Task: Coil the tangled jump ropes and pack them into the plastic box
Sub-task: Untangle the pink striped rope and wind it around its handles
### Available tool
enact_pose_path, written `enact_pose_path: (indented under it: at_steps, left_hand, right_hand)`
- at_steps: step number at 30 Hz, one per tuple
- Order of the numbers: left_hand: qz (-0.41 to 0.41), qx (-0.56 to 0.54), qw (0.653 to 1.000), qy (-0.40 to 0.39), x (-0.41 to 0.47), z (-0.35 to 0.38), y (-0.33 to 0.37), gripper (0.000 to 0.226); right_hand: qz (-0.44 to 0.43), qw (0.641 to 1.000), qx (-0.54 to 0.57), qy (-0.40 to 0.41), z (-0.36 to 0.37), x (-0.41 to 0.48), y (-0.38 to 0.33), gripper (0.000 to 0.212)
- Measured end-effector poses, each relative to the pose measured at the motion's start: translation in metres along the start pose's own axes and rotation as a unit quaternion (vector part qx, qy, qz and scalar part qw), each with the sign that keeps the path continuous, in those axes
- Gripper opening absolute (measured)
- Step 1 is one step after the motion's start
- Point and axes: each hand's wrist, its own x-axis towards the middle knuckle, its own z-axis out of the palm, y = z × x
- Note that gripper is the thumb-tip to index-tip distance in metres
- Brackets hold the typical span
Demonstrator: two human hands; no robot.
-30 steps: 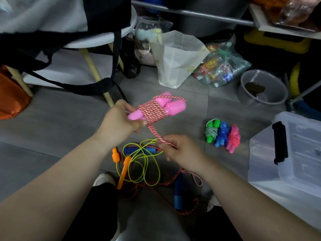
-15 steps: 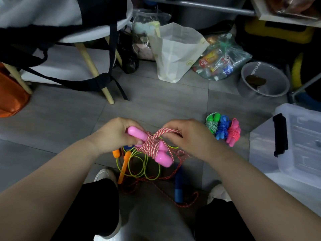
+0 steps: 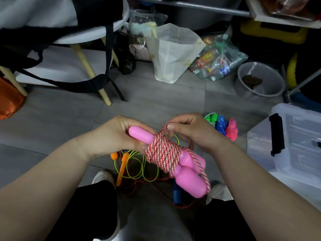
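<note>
Pink-handled jump rope nearly wound, our left hand and right hand clamped on it; three coiled ropes beside the plastic box, unpacked.

Grey tile floor bears 3 coiled ropes nr plastic box R, tangled ropes ctr, white bag, grey tub.

A grey tiled floor is seen. At the upper left a white round stool with light wooden legs is placed, and black bag straps are hung down from it. An orange bag is cut off by the left edge. Further back a white paper bag is stood upright. Just beside it, on the right, a clear plastic bag filled with bottles is laid. Further right a grey plastic bowl is set, with a dark object inside.
</note>
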Motion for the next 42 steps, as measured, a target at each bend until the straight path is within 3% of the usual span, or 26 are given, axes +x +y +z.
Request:
enact_pose_path:
  at_steps: [1,3,6,8,10,14,17,20,26,30,34,37,42]
  left_hand:
    - [0.012,-0.029,0.999,-0.012,-0.001,-0.001,0.001,0.026]
    - [0.033,-0.103,0.994,-0.011,0.001,-0.003,-0.005,0.043]
    - [0.048,-0.22,0.97,0.097,0.011,-0.003,-0.013,0.05]
    - [0.04,-0.256,0.947,0.19,0.019,-0.002,-0.013,0.028]
    - [0.027,-0.24,0.932,0.269,0.025,-0.002,-0.014,0.013]
    - [0.038,-0.163,0.929,0.329,0.027,-0.001,-0.017,0.023]
    - [0.075,-0.079,0.938,0.33,0.026,0.004,-0.02,0.03]
    - [0.112,-0.024,0.94,0.32,0.026,0.012,-0.02,0.041]
    - [0.122,0.036,0.943,0.309,0.028,0.022,-0.022,0.05]
    - [0.073,0.01,0.963,0.26,0.026,0.028,-0.02,0.04]
    - [-0.019,0.034,0.961,0.273,0.029,0.026,-0.026,0.013]
    - [-0.072,-0.063,0.973,0.212,0.029,0.021,-0.026,0.011]
    - [-0.057,-0.103,0.973,0.197,0.027,0.015,-0.02,0.012]
  right_hand:
    - [0.012,1.0,0.028,0.001,-0.001,0.0,-0.001,0.016]
    - [0.035,0.994,0.1,-0.008,0.002,-0.003,-0.003,0.014]
    - [0.038,0.997,0.065,0.033,0.012,-0.005,0.0,0.022]
    - [0.018,0.999,0.045,0.023,0.022,-0.001,0.006,0.024]
    - [0.022,0.999,0.037,0.013,0.03,0.006,0.011,0.023]
    - [0.024,0.999,-0.026,0.018,0.041,0.009,0.012,0.019]
    - [0.008,0.998,-0.016,0.055,0.045,0.005,0.008,0.025]
    - [0.063,0.984,0.115,0.122,0.048,0.004,0.01,0.038]
    - [0.112,0.953,0.246,0.137,0.044,0.006,0.009,0.031]
    - [0.103,0.955,0.227,0.16,0.036,0.008,0.005,0.032]
    - [0.059,0.976,0.135,0.163,0.038,0.004,0.003,0.027]
    - [0.029,0.981,0.135,0.14,0.037,0.002,0.0,0.021]
    - [0.01,0.984,0.133,0.117,0.032,0.004,0.002,0.018]
